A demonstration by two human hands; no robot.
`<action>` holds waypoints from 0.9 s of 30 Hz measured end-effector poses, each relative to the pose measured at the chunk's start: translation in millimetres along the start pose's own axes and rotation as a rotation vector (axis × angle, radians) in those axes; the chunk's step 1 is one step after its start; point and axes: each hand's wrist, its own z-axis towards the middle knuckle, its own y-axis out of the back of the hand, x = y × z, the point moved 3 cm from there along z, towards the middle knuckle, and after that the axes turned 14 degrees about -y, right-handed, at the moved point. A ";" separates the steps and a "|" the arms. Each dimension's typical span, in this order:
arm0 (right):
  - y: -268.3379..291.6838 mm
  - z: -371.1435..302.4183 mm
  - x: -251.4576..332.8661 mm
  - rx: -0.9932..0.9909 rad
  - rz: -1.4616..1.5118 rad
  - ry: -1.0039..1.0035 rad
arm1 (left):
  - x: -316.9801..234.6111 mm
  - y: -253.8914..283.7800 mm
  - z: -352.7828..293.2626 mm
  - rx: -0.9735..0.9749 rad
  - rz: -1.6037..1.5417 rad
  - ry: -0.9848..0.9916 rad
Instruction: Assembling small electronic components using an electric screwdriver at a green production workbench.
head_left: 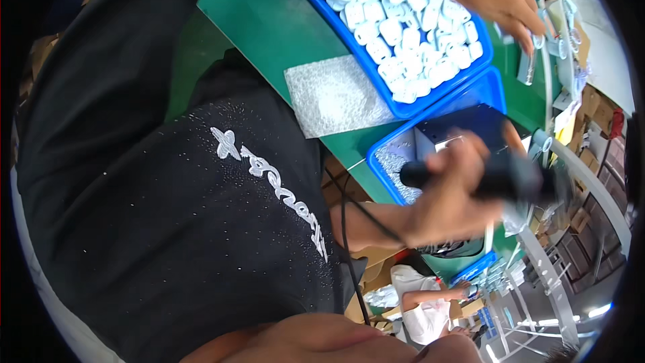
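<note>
My right hand (447, 195) is wrapped round a black electric screwdriver (514, 176), smeared by motion. A dark cable runs from beside my shirt toward that forearm. Just beyond it sits a blue tray (371, 154) with many tiny silver pieces, probably screws, and a dark box-shaped block (463, 124). My left hand (494, 0) reaches in from the upper edge, past a blue bin (359, 44) heaped with pale plastic housings (410, 33). Its fingers are bent together beside a small shiny strip (526, 67); whether they grip it is hard to make out.
A silvery textured sheet (339, 97) lies on the green tabletop (245, 20) against the bin. Curved pale rails (591, 175) run along the far side. Another person in a white shirt (422, 302) works farther off, among cardboard boxes.
</note>
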 end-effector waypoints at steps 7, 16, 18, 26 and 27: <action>-92.5 47.9 -47.0 0.298 -0.852 0.213 | 148.4 -91.5 -67.5 0.783 0.265 0.040; -99.7 53.1 -55.2 0.255 -0.827 0.168 | 16.5 75.9 -76.8 0.002 0.294 0.348; -88.7 51.4 -43.2 0.238 -0.606 0.262 | -20.6 133.9 -112.7 -0.087 0.418 0.449; -64.1 58.7 -28.8 0.399 0.175 0.087 | -119.9 258.3 -206.5 0.752 0.910 0.676; -61.6 56.0 -29.8 0.400 0.205 0.068 | -121.4 261.2 -205.4 0.724 0.880 0.697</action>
